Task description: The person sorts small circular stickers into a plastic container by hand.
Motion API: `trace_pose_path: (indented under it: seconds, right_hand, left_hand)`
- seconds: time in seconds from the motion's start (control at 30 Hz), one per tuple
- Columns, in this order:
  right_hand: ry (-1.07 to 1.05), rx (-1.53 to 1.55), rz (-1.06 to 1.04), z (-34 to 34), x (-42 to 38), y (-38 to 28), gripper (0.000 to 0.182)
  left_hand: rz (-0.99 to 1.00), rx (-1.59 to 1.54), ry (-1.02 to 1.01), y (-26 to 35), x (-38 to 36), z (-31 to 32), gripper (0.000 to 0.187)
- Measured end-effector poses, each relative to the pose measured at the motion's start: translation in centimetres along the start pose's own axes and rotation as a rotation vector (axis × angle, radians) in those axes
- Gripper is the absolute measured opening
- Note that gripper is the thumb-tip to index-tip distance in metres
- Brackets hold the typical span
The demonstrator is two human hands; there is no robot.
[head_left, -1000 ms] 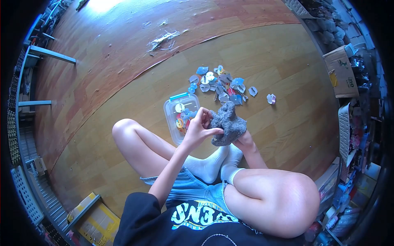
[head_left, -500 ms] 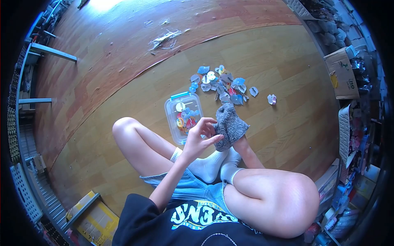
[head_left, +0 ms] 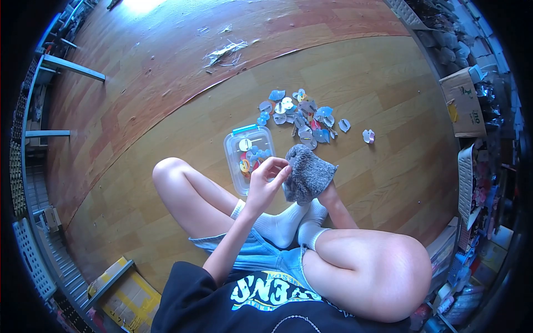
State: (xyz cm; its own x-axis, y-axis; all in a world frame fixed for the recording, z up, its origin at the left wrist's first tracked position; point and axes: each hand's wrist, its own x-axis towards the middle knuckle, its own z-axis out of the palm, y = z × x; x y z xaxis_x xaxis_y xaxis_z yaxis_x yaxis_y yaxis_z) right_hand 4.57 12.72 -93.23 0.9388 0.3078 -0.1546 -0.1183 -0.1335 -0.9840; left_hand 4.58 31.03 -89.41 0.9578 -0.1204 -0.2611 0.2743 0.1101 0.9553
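A grey fuzzy cloth piece, shaped like a mitt or sock, covers my right hand, leaving only the wrist in sight. Inside it the fingers are hidden. At its left side my left hand has thumb and index finger pinched together on the cloth's edge. Just beyond that hand stands a clear plastic box with a blue clip, holding several small colourful pieces. Past the cloth, a loose pile of small flat pieces, blue, grey, white and yellow, lies on the wooden floor.
Single small pieces lie right of the pile. Shredded scraps are farther off on the floor. A cardboard box and crowded shelving line the right side; metal racks stand left. A taped carton is at lower left.
My left thumb and fingers have closed from a spread grip into a pinch at the cloth's edge. The cloth has shifted slightly lower, its top now rounder, uncovering some pieces behind it.
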Motion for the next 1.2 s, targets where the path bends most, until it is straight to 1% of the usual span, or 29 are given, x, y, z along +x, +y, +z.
trace_pose_path:
  seconds: [0.03,0.07,0.1,0.13,0.2,0.23,0.27,0.3,0.33,0.37,0.4,0.43,0.47,0.5,0.57,0.63,0.67,0.7,0.73,0.77,0.83,0.93,0.97,1.03,1.07,1.1,1.13,1.17,1.2]
  right_hand:
    - [0.007,-0.105,-0.059,0.0,-0.3,0.6,0.044]
    - [0.014,-0.21,-0.118,-0.2,-0.6,1.2,0.045]
    - [0.013,-0.212,-0.117,-0.3,-0.4,1.3,0.045]
    - [-0.005,-0.264,-0.156,-0.5,-0.2,1.4,0.047]
    - [-0.021,-0.318,-0.193,-0.5,-0.2,1.3,0.048]
    - [0.083,0.246,-0.035,0.0,-0.6,1.0,0.046]
    - [0.182,0.81,0.127,0.4,-0.7,0.7,0.044]
    - [0.18,0.812,0.128,0.5,-0.6,0.5,0.044]
    - [0.166,0.816,0.149,0.6,-0.3,-0.3,0.045]
    - [0.152,0.82,0.169,0.8,-0.2,-1.1,0.045]
    - [0.134,0.941,0.155,1.3,-0.4,-1.6,0.046]
    - [0.137,0.937,0.154,1.4,-0.2,-1.7,0.046]
    - [0.108,0.87,0.095,1.3,0.1,-1.9,0.045]
    - [0.079,0.804,0.038,1.1,0.2,-1.9,0.044]
    - [0.09,0.853,-0.01,0.7,0.1,-1.6,0.043]
    - [0.1,0.829,0.046,0.6,0.1,-1.9,0.046]
    - [0.099,0.829,0.049,0.6,0.0,-1.6,0.046]
    - [0.11,0.729,0.045,0.8,0.2,-1.1,0.046]
    - [0.12,0.63,0.04,0.9,0.2,-0.7,0.047]
    - [0.117,0.629,0.039,0.8,0.1,-0.4,0.047]
    - [0.145,0.484,0.047,0.6,0.0,-0.2,0.045]
    - [0.17,0.455,0.117,0.7,-0.1,0.1,0.043]
    - [0.17,0.453,0.116,0.4,0.2,0.2,0.043]
    - [-0.125,-0.18,-0.064,-0.2,1.6,-0.1,0.043]
    - [-0.128,-0.18,-0.064,-0.3,2.1,-0.4,0.043]
    - [-0.213,-0.582,-0.215,-0.1,2.6,-1.5,0.041]
    - [-0.293,-0.986,-0.367,0.0,2.8,-2.2,0.04]
    - [-0.293,-0.986,-0.366,0.0,2.6,-2.1,0.04]
    - [-0.204,-0.638,-0.272,-0.1,2.0,-1.9,0.039]
  left_hand:
    - [0.0,-0.001,0.001,0.0,0.1,0.1,0.02]
    - [-0.018,-0.086,-0.012,0.0,0.1,0.2,0.019]
    - [-0.036,-0.171,-0.024,0.2,0.2,0.3,0.018]
    - [-0.035,-0.173,-0.025,0.4,0.2,0.3,0.018]
    - [0.059,-0.15,0.142,1.1,0.2,0.4,0.012]
    - [0.06,-0.15,0.141,1.4,0.2,0.4,0.012]
    - [0.215,0.138,0.261,1.8,0.3,0.3,0.009]
    - [0.368,0.428,0.379,2.0,0.4,0.2,0.006]
    - [0.494,0.56,0.365,2.0,0.4,0.5,0.006]
    - [0.622,0.813,0.285,1.8,0.3,0.3,0.012]
    - [0.637,0.859,0.226,1.5,0.1,1.0,0.014]
    - [0.653,0.9,0.167,1.3,0.0,1.7,0.016]
    - [0.667,0.947,0.033,1.3,-0.2,1.6,0.02]
    - [0.67,0.879,0.016,0.9,-0.5,1.9,0.019]
    - [0.51,0.511,0.146,0.4,-0.8,2.5,0.021]
    - [0.316,0.393,0.23,1.0,-0.6,1.9,0.023]
    - [0.306,0.421,0.193,0.6,-0.4,1.5,0.027]
    - [0.306,0.422,0.197,0.5,-0.4,1.5,0.027]
    - [0.273,0.406,0.127,0.4,-0.4,1.5,0.028]
    - [0.239,0.389,0.056,0.3,-0.4,1.5,0.028]
    - [0.242,0.382,0.056,0.0,-0.4,1.4,0.027]
    - [0.21,0.351,0.057,0.0,-0.6,1.4,0.023]
    - [0.226,0.392,0.094,0.0,-0.7,1.3,0.023]
    - [0.241,0.433,0.134,-0.2,-0.9,1.1,0.022]
    - [0.224,0.48,0.21,-0.5,-1.0,0.9,0.022]
    - [0.207,0.528,0.287,-0.5,-1.1,0.7,0.021]
    - [0.198,0.522,0.291,-0.5,-1.2,0.8,0.022]
    - [0.197,0.522,0.291,-0.5,-1.5,0.9,0.022]
    - [0.24,0.543,0.258,-0.1,-1.7,1.0,0.021]
